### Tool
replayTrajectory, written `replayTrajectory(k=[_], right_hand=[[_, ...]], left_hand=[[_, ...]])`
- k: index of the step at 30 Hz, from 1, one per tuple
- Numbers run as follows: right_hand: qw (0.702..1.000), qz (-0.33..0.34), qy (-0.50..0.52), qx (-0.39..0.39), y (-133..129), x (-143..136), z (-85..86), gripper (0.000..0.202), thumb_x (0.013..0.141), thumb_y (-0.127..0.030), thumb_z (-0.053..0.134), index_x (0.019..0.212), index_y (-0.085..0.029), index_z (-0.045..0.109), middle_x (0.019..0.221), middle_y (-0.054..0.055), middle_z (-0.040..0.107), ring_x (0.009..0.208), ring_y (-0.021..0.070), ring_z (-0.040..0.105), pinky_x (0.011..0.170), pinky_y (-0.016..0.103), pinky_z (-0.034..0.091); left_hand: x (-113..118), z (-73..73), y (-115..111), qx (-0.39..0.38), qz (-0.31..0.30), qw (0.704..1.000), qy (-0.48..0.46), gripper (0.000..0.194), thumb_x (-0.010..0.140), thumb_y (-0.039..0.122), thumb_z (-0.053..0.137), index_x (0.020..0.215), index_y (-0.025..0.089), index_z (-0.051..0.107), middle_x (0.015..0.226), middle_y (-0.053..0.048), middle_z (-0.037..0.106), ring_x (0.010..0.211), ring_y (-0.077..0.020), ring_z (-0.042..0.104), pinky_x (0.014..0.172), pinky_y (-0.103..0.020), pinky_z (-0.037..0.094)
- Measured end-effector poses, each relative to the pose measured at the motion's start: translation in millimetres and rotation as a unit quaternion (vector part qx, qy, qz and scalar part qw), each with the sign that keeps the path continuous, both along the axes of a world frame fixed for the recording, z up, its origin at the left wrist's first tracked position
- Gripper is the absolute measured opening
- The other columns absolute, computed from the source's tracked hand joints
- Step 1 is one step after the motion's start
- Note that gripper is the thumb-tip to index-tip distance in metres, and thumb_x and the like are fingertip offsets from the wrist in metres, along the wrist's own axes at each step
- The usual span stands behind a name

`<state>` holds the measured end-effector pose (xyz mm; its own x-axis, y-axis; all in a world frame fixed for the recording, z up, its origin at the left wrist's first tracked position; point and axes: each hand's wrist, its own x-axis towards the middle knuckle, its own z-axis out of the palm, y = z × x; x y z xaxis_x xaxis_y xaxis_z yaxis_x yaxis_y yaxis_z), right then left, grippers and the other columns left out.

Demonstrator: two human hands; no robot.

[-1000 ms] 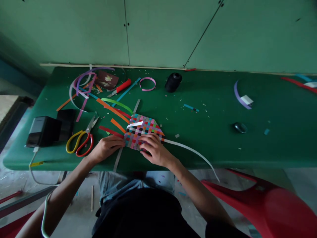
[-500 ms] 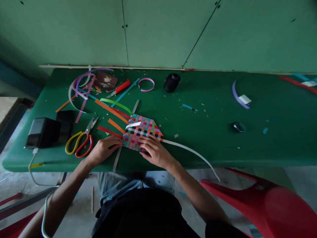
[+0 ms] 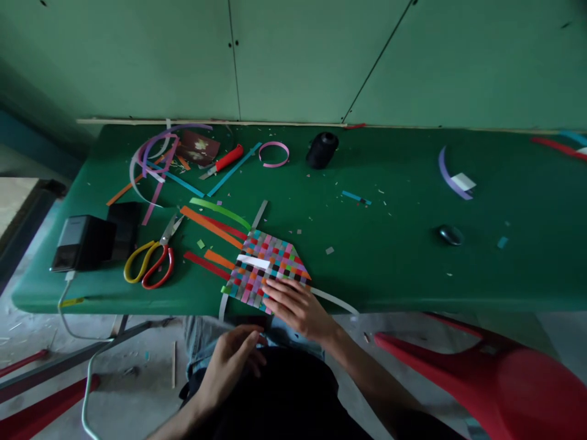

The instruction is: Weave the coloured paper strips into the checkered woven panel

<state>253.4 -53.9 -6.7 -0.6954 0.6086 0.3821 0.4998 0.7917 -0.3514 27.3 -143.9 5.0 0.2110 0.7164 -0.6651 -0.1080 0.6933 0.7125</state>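
Observation:
A woven piece of many-coloured strips lies near the front edge of the green table. Orange, red and green strip ends stick out at its left, and a white strip runs off its right side over the edge. My right hand lies on its lower right part, fingers stretched out flat. My left hand is off the table, in front of my body, below the woven piece, with bent fingers apart and nothing in it.
Left of the weaving lie scissors, a black box with a cable, a red knife and loose strips. Behind are a pink ring and a black spool. A red chair stands at the right.
My left hand has let go of the weaving's left edge and moved down toward my body. The weaving has shifted slightly toward the front edge, my right hand still on it.

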Motion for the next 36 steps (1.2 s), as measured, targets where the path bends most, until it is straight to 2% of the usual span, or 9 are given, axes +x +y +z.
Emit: replayTrajectory(k=[7,13,15,18,22,26,30,33,36], right_hand=[[0.999,-0.012,0.024,0.031,-17.9,7.2,7.2,0.037,0.101,-0.017,0.064,0.133,-0.036,0.067,0.132,0.0,0.074,0.125,0.0229,0.068,0.113,0.048,0.051],[0.949,-0.257,0.167,0.07,-35.8,-7.0,-13.1,0.025,0.094,-0.024,0.071,0.116,-0.037,0.067,0.088,0.005,0.068,0.088,0.0268,0.069,0.09,0.05,0.055],[0.919,-0.283,0.273,0.012,-36.6,-25.4,-6.1,0.02,0.098,-0.035,0.062,0.118,-0.03,0.062,0.085,0.006,0.064,0.08,0.0264,0.067,0.079,0.048,0.058],[0.848,-0.301,0.367,-0.236,-25.9,-55.1,18.4,0.024,0.106,-0.038,0.046,0.119,-0.023,0.059,0.093,0.008,0.07,0.079,0.0235,0.069,0.07,0.038,0.06],[0.756,-0.326,0.441,-0.359,-3.3,-72.1,46.0,0.025,0.102,-0.044,0.061,0.093,-0.022,0.067,0.074,0.003,0.069,0.069,0.0193,0.069,0.063,0.028,0.056],[0.709,-0.327,0.477,-0.404,9.8,-67.7,50.4,0.027,0.095,-0.047,0.07,0.088,-0.021,0.07,0.073,0.003,0.071,0.067,0.0182,0.068,0.058,0.026,0.053],[0.701,-0.342,0.486,-0.394,17.9,-60.1,46.5,0.033,0.094,-0.048,0.07,0.077,-0.02,0.067,0.066,0.002,0.068,0.058,0.0151,0.062,0.056,0.026,0.05],[0.693,-0.329,0.49,-0.415,24.1,-54.9,44.7,0.033,0.095,-0.048,0.07,0.078,-0.02,0.066,0.065,0.002,0.067,0.055,0.0136,0.059,0.054,0.026,0.048],[0.677,-0.315,0.501,-0.437,29.3,-51.3,42.2,0.029,0.095,-0.047,0.071,0.084,-0.02,0.068,0.066,0.002,0.069,0.057,0.0146,0.062,0.055,0.026,0.049]], left_hand=[[27.9,11.9,31.2,-0.006,0.214,0.973,-0.082,0.04,0.073,0.053,0.091,0.079,0.021,0.068,0.073,-0.002,0.068,0.06,-0.0137,0.066,0.048,-0.023,0.052],[42.0,34.3,65.3,0.04,0.264,0.958,-0.103,0.035,0.076,0.049,0.089,0.085,0.023,0.067,0.07,0.002,0.063,0.055,-0.01,0.058,0.047,-0.023,0.046],[46.9,39.8,74.6,0.057,0.261,0.959,-0.094,0.033,0.08,0.05,0.086,0.085,0.023,0.066,0.068,0.004,0.061,0.052,-0.0079,0.053,0.044,-0.021,0.041],[55.1,45.5,85.8,0.064,0.271,0.956,-0.093,0.037,0.078,0.05,0.087,0.08,0.021,0.065,0.063,0.006,0.055,0.046,-0.005,0.044,0.041,-0.018,0.035],[62.8,47.9,96.4,0.074,0.305,0.946,-0.083,0.042,0.071,0.049,0.093,0.081,0.018,0.066,0.066,0.006,0.058,0.05,-0.004,0.049,0.046,-0.015,0.04],[56.1,48.5,95.2,0.096,0.253,0.96,-0.072,0.042,0.078,0.053,0.087,0.083,0.017,0.068,0.065,0.005,0.059,0.047,-0.0051,0.049,0.042,-0.016,0.039],[24.1,50.5,80.8,0.205,0.05,0.975,0.069,0.037,0.1,0.05,0.063,0.089,0.017,0.074,0.062,0.001,0.063,0.044,-0.0088,0.052,0.04,-0.02,0.04],[-8.1,44.9,82.6,0.472,0.019,0.825,0.311,0.01,0.095,0.028,0.075,0.091,0.02,0.078,0.081,-0.002,0.073,0.068,-0.0128,0.068,0.066,-0.024,0.056],[-31.3,30.4,100.3,0.591,-0.034,0.694,0.409,0.028,0.094,0.017,0.075,0.121,0.025,0.077,0.119,-0.008,0.075,0.106,-0.0215,0.072,0.094,-0.035,0.058]])
